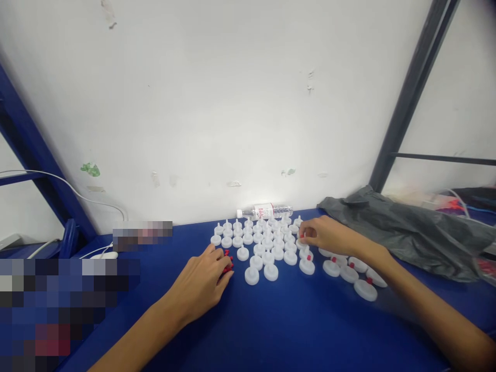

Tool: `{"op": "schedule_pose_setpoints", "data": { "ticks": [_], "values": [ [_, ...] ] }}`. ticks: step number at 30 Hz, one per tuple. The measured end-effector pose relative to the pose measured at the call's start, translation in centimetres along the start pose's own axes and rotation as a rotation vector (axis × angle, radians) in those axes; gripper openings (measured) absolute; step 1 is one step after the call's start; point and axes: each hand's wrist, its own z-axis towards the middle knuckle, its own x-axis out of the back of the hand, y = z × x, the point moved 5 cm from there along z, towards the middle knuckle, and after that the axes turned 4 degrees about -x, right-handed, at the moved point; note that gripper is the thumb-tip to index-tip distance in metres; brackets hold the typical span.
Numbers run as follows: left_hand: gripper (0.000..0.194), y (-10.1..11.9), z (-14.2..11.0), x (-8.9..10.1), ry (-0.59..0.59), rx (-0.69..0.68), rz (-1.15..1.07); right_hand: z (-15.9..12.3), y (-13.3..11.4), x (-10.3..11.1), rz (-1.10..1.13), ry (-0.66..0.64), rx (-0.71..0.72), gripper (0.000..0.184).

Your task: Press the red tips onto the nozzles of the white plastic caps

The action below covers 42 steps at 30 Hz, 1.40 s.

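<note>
Many white round lids with pointed nozzles (267, 258) stand upright in a cluster on the blue table. To their left, my left hand (207, 274) is curled around several small red tip caps (228, 262), its palm facing down. My right hand (323, 232) reaches over the right side of the cluster. Its thumb and fingertips pinch a red tip cap (302, 236) at the nozzle of a white lid, largely hidden by the fingers. Close by, a white lid with a red tip (307, 265) stands upright. More red-tipped lids (365, 289) sit under and beside my right forearm, some tilted.
A clear plastic bottle (267, 211) lies on its side against the white wall, behind the lids. A dark grey plastic bag (411, 232) is spread at the right. White cables (104, 256) lie at the left, beside a blue metal frame (42, 139).
</note>
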Motion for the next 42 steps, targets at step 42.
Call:
{"op": "schedule_pose_setpoints", "data": {
  "ticks": [42],
  "values": [
    [0.020,3.9,-1.3,1.3,0.491,-0.338,-0.347,-5.1,-12.0,-3.3,0.204,0.254,0.601,0.033]
  ]
}}
